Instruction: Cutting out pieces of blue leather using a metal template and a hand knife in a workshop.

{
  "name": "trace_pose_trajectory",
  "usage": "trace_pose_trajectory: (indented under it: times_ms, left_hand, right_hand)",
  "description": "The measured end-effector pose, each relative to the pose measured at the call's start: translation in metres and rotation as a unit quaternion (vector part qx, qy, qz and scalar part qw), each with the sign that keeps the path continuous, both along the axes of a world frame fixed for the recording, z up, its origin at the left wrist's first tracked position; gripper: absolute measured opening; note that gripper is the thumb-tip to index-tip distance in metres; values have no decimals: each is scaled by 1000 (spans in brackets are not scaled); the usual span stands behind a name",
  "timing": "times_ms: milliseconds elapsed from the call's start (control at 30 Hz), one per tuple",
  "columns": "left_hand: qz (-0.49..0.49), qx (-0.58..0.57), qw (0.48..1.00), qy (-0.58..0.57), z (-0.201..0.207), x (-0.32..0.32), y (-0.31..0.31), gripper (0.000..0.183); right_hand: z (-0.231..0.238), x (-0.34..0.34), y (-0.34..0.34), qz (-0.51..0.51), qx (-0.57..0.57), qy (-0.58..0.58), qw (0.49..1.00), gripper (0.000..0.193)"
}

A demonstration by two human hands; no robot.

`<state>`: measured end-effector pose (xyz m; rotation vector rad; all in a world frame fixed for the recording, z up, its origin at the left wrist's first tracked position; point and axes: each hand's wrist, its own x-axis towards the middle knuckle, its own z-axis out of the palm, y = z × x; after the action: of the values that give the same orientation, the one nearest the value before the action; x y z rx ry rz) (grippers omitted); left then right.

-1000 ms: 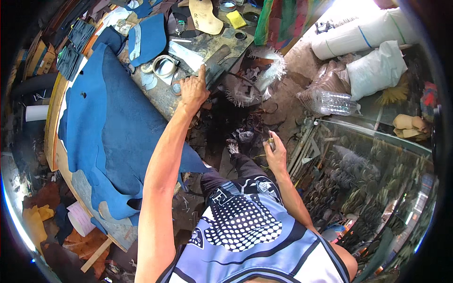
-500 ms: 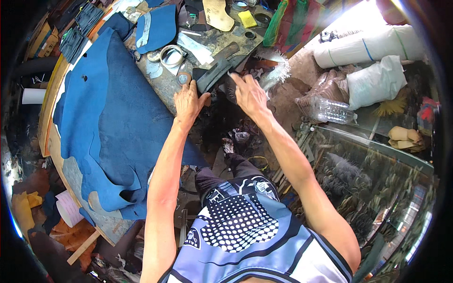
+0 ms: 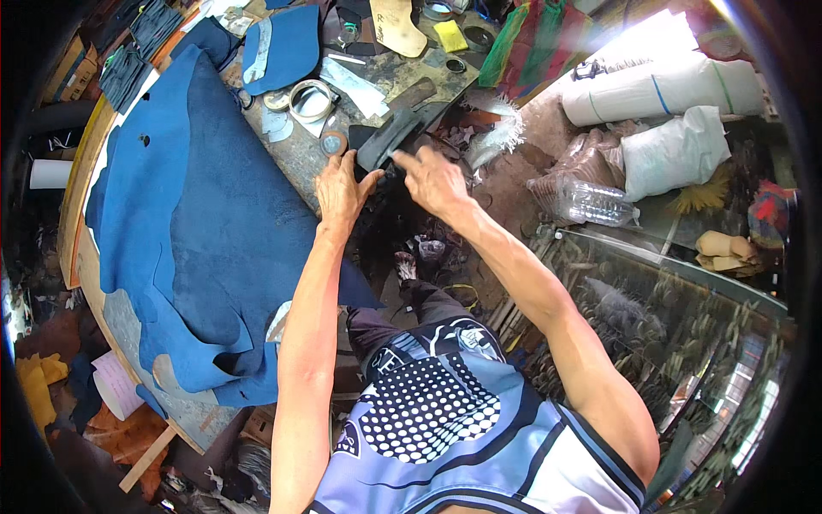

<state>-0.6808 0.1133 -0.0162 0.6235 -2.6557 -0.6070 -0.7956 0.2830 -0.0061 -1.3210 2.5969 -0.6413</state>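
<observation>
A long black strip or folded piece, perhaps leather, lies at the front edge of the cluttered worktop. My left hand rests at its left end, fingertips on the worktop edge and thumb spread out toward the piece. Beside the near long edge of the piece is my right hand, its fingers curled and one fingertip reaching the edge. Whatever may be pinched there is too small to make out. A small round brown-rimmed disc or lid sits just beyond my left fingertips. A dark, long tool-like piece lies behind the black piece.
A large blue leather sheet drapes over the table to my left. Farther back are a tape roll, a blue cut piece and a yellow sponge-like block. To the right stand white rolls, a plastic bottle and a glass case.
My right hand has moved left and slightly nearer along the black piece's edge. My left hand stays at its left end. The whole view has shifted a little.
</observation>
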Motion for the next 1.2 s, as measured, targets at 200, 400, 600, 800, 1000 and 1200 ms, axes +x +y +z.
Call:
trace_pose_trajectory:
  times_ms: [200, 400, 600, 800, 1000, 1200]
  left_hand:
    - [23, -16, 1000, -6, 1, -1, 6, 65]
    - [11, 6, 1000, -13, -1, -1, 2, 66]
    - [6, -2, 1000, -29, -4, -2, -1, 67]
    - [23, -20, 999, -29, -1, -1, 9, 70]
    - [23, -2, 1000, -10, -13, 2, 5, 68]
    - [14, 53, 998, -33, -6, 2, -2, 67]
  right_hand:
    - [2, -6, 3, -18, 27, 6, 999, 43]
    - [-5, -15, 0, -72, 9, -22, 997, 40]
    - [1, -26, -4, -111, 6, 2, 994, 40]
    - [-4, -32, 0, -110, 7, -3, 994, 43]
    - [-4, -23, -1, -40, 24, -2, 999, 43]
    - [1, -13, 3, 25, 17, -9, 999, 41]
